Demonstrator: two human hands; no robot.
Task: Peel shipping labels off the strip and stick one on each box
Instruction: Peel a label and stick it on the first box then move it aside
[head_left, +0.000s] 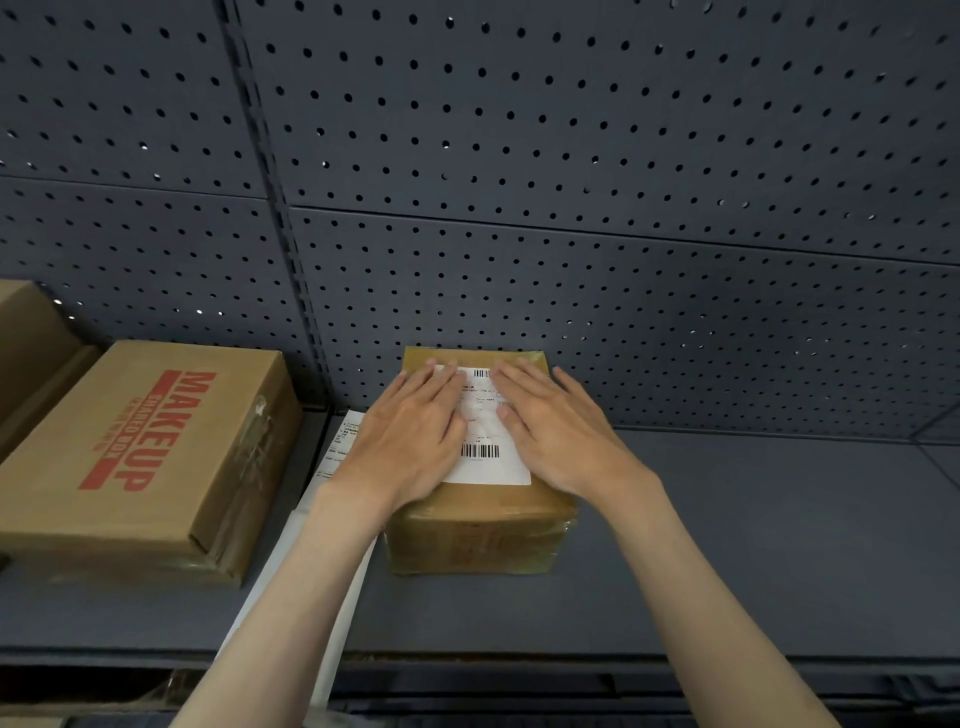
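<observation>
You face a dark grey shelf (727, 545) | small taped box (478, 535) at its back edge, centre | label strip (340, 441) just left, overhanging the front edge | MAKEUP box (140, 457) far left

Both hands cover the sides of the shipping label (485, 423), its fine print too small to read. The left forearm hides much of the label strip (332, 467); the frame's left edge crops a cardboard box (26, 343).

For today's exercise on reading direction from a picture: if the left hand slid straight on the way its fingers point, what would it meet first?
The left hand lies flat on the label atop the small box, fingers pointing away and slightly right. Past the box's far edge, it would probably meet the pegboard wall first; the depth between them is unclear.
</observation>
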